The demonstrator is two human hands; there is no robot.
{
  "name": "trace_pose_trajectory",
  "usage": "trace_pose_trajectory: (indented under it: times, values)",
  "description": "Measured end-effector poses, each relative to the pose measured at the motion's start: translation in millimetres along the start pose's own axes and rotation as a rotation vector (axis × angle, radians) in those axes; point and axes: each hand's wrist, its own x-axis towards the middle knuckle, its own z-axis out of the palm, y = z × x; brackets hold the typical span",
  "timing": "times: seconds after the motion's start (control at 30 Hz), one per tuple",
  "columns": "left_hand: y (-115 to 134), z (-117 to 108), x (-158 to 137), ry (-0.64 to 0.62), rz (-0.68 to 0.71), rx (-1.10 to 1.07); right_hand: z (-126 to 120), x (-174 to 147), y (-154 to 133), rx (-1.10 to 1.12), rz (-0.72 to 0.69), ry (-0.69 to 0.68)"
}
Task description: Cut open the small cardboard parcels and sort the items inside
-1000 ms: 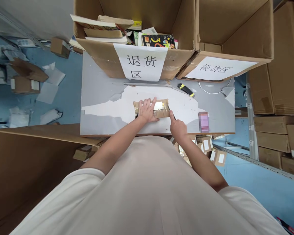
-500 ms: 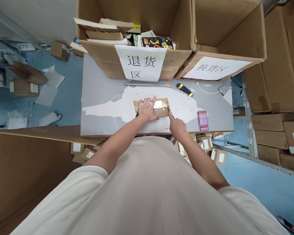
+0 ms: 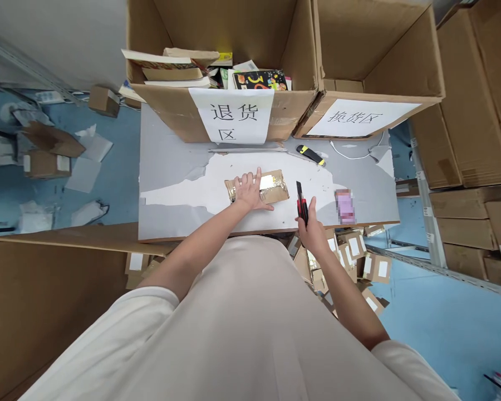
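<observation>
A small taped cardboard box (image 3: 278, 192) with a white label lies on the white worn patch of the table (image 3: 171, 220). My left hand (image 3: 247, 192) rests flat on the left part of this box, fingers spread and thumb out to the right, hiding what is under it. To the right of the box, apart from it, my right hand (image 3: 314, 234) grips a red and black utility knife (image 3: 301, 207) whose dark blade points away from me. A second utility knife, yellow and black (image 3: 311, 155), lies farther back on the table.
Behind stand two large open cartons: the left carton (image 3: 167, 120) contains books, the right carton (image 3: 309, 120) smaller boxes. A blurred pinkish item (image 3: 345, 206) lies at the right. A white cable (image 3: 350, 157) curves at the back right. Many parcels (image 3: 354, 245) lie below the front edge.
My right hand has moved right and towards me, lifting the knife off the box's right end, so its blade now shows. My left hand stays on the box, which has tilted slightly.
</observation>
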Motion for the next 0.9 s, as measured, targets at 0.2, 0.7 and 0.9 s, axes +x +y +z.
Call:
trace_pose_trajectory:
  times: [0.2, 0.7, 0.9]
  values:
    - [-55, -9, 2, 0.032, -0.099, -0.253, 60, 43, -9, 0.973, 0.216, 0.094]
    - [-51, 62, -66, 0.098, -0.400, -1.257, 45, 119, -28, 0.908, -0.110, -0.024]
    - [-68, 46, -45, 0.092, -0.346, -1.023, 53, 92, -7, 0.920, -0.018, -0.010]
